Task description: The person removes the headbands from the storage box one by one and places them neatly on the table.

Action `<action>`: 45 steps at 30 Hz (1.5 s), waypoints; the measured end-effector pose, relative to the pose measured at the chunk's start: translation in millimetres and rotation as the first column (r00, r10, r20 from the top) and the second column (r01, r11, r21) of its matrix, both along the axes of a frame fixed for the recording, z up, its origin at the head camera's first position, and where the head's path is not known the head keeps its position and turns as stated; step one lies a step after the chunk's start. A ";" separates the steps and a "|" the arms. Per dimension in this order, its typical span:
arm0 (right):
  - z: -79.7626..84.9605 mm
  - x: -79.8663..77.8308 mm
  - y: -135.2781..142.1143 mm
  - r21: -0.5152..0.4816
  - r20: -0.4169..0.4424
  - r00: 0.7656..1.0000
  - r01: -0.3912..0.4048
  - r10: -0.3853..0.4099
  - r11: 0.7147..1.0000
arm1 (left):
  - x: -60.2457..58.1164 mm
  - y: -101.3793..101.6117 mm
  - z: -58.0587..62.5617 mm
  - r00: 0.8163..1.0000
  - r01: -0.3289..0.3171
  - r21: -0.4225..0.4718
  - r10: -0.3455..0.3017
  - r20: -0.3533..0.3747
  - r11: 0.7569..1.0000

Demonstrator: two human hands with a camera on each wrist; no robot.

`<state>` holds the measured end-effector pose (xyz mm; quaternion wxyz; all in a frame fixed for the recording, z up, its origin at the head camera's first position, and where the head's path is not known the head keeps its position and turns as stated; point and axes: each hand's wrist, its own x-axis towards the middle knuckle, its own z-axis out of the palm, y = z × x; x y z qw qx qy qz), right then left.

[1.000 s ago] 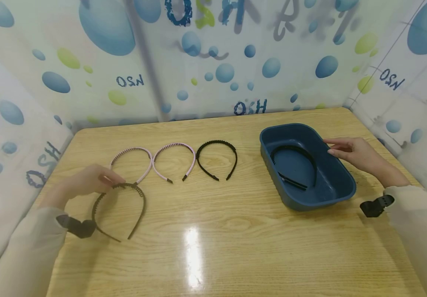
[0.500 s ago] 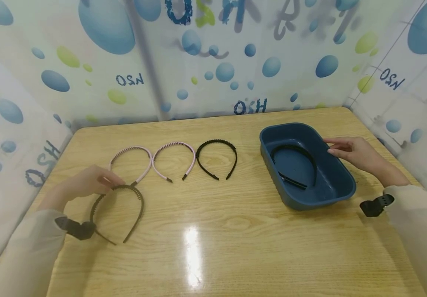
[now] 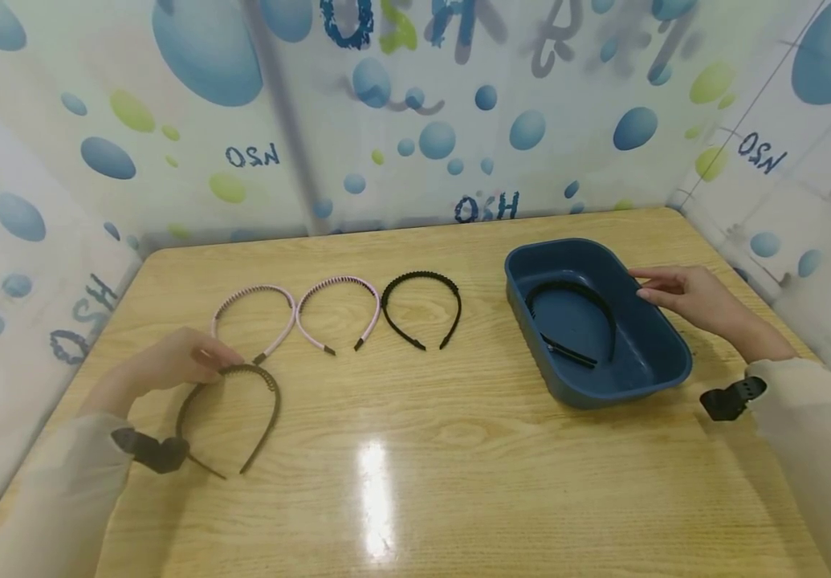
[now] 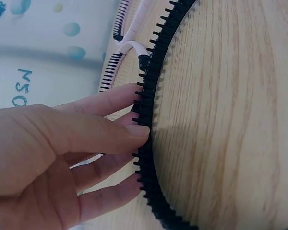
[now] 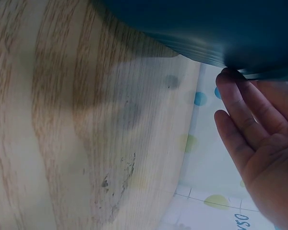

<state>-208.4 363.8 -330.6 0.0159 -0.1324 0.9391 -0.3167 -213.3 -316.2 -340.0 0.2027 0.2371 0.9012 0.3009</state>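
Observation:
In the head view my left hand (image 3: pixel 173 361) pinches the top of a black toothed headband (image 3: pixel 274 401), whose two ends point toward me. The left wrist view shows the thumb on the inner side of this headband (image 4: pixel 150 96) and the fingers behind its teeth. My right hand (image 3: pixel 697 301) grips the right rim of a blue plastic basin (image 3: pixel 567 389), thumb at the inside and fingers against the outer wall. Inside the basin lies black headband material (image 3: pixel 584 294), curved along its left side.
On the wooden table (image 3: pixel 458 482), a pink headband (image 3: pixel 270 287), a second pink headband (image 3: pixel 346 279) and a black braided one (image 3: pixel 422 275) lie in a row. The nearest pink one's end is close by the left fingers. A patterned curtain (image 3: pixel 415 193) hangs behind.
The left hand and its headband have shifted slightly toward me, with the headband's ends swinging a little left. The right hand and basin stay where they were.

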 end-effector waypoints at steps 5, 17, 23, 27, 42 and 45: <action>1.0 0.1 -0.5 -0.005 -0.003 1.000 -0.006 0.006 1.000 | 1.2 0.7 0.3 1.000 -0.015 0.000 0.015 0.008 1.000; 1.5 1.3 -1.4 -0.008 0.006 1.000 0.019 -0.019 1.000 | 4.7 5.8 5.8 0.998 -0.057 -0.002 0.057 0.011 0.998; 0.9 2.0 -0.4 -0.014 -0.015 1.000 -0.001 0.001 1.000 | 6.0 10.2 13.4 0.996 -0.077 -0.041 0.075 -0.040 0.996; 0.7 2.9 -0.8 -0.014 -0.020 1.000 0.002 -0.003 1.000 | 7.4 16.1 20.3 0.995 -0.068 -0.057 0.064 -0.075 0.996; -1.8 2.7 -0.7 -0.024 -0.026 1.000 -0.010 0.009 1.000 | 10.1 63.8 44.0 0.988 -0.011 -0.052 0.003 -0.157 0.999; -1.3 2.3 -1.3 -0.031 -0.021 1.000 -0.013 0.012 0.999 | 11.5 74.4 48.3 0.987 0.005 -0.037 -0.011 -0.158 0.999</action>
